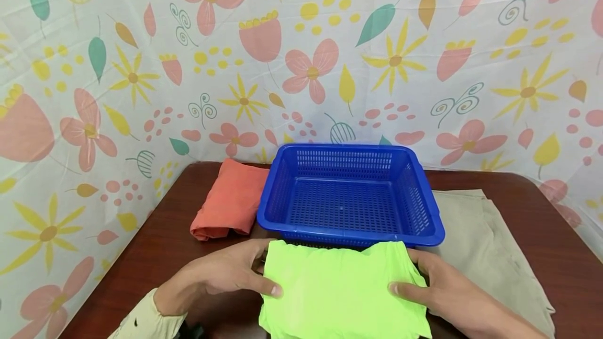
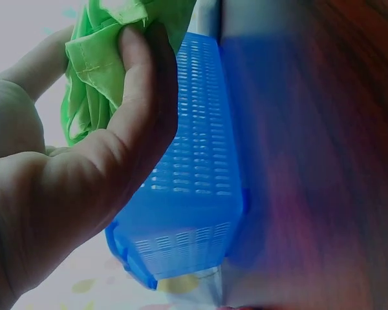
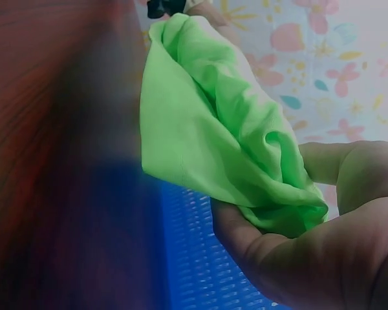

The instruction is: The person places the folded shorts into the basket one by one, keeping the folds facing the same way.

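Observation:
A folded neon-green cloth garment [image 1: 341,292] is held up between both hands in front of the blue basket [image 1: 348,237]. My left hand [image 1: 231,271] grips its left edge, thumb on the near face and fingers behind. On the opposite edge my right hand [image 1: 440,286] pinches the garment the same way. The left wrist view shows the folded layers of the green garment [image 2: 97,71] between thumb and fingers. From the right wrist, the bundle [image 3: 213,123] appears raised over the table, its layers bunched at the fingers. The basket's inside holds nothing.
A folded coral-red cloth [image 1: 231,198] lies left of the basket. Right of it, a grey-beige folded cloth [image 1: 490,250] is spread flat, partly under the right arm. All rest on a dark wooden table [image 1: 141,255], with a flower-printed curtain [image 1: 311,67] behind.

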`<move>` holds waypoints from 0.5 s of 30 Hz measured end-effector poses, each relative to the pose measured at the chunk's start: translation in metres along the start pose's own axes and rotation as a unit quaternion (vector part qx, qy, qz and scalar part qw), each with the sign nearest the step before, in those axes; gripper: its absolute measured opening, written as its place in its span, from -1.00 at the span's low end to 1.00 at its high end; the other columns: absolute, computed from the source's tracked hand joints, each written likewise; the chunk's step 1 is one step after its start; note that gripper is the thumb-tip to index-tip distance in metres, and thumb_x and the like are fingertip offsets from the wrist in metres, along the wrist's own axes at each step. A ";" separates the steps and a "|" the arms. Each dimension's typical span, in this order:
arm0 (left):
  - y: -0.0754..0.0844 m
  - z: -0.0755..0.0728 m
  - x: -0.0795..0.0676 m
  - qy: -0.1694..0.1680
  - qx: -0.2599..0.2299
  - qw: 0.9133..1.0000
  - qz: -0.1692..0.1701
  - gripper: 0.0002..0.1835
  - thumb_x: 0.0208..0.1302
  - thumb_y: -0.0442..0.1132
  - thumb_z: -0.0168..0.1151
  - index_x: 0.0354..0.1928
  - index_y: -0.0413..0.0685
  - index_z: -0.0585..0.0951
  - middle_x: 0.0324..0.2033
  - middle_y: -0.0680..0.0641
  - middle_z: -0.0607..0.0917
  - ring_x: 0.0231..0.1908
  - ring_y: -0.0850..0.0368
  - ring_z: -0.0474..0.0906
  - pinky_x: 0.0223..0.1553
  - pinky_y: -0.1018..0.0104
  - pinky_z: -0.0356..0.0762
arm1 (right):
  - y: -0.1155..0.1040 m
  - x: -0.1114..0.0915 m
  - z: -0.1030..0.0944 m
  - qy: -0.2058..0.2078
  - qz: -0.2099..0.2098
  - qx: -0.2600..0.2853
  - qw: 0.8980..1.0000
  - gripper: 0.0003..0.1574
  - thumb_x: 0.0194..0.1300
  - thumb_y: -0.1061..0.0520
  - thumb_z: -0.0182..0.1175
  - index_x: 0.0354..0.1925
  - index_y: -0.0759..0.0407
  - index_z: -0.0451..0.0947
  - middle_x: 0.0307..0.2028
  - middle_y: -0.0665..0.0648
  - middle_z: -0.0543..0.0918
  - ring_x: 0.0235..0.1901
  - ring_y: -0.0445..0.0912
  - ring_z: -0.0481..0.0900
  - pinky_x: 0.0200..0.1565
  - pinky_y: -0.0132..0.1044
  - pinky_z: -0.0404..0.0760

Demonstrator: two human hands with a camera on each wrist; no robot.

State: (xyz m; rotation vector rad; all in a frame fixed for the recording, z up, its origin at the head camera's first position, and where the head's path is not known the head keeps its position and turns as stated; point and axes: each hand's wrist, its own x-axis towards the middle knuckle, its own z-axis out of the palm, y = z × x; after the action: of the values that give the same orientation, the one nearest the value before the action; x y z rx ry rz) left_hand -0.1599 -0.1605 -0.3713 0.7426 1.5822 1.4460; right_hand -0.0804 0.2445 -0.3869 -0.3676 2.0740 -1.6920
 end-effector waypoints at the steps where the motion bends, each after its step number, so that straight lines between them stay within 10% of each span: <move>1: 0.001 0.000 -0.001 -0.002 -0.002 1.000 0.002 -0.36 0.38 -0.39 0.43 0.44 -0.11 0.43 0.28 -0.18 0.66 0.29 -0.11 0.60 0.26 0.08 0.60 | -0.001 0.000 0.000 -0.001 0.001 0.007 1.000 -0.40 0.57 0.13 0.24 0.37 0.44 0.34 0.10 0.33 0.69 0.01 0.05 0.75 -0.07 -0.12 0.77; 15: 0.015 -0.002 -0.005 0.007 -0.008 1.000 -0.007 -0.34 0.43 -0.34 0.40 0.49 -0.08 0.39 0.33 -0.19 0.60 0.32 -0.12 0.57 0.28 0.10 0.58 | -0.017 0.003 -0.004 0.027 -0.001 -0.042 0.999 -0.45 0.53 0.07 0.30 0.30 0.35 0.45 0.02 0.29 0.71 -0.08 0.01 0.75 -0.15 -0.15 0.76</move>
State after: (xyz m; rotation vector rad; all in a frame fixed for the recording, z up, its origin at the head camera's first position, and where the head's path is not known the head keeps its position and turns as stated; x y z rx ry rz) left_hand -0.1613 -0.1636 -0.3553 0.7112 1.5809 1.4549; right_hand -0.0857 0.2427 -0.3702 -0.3541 2.1890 -1.6373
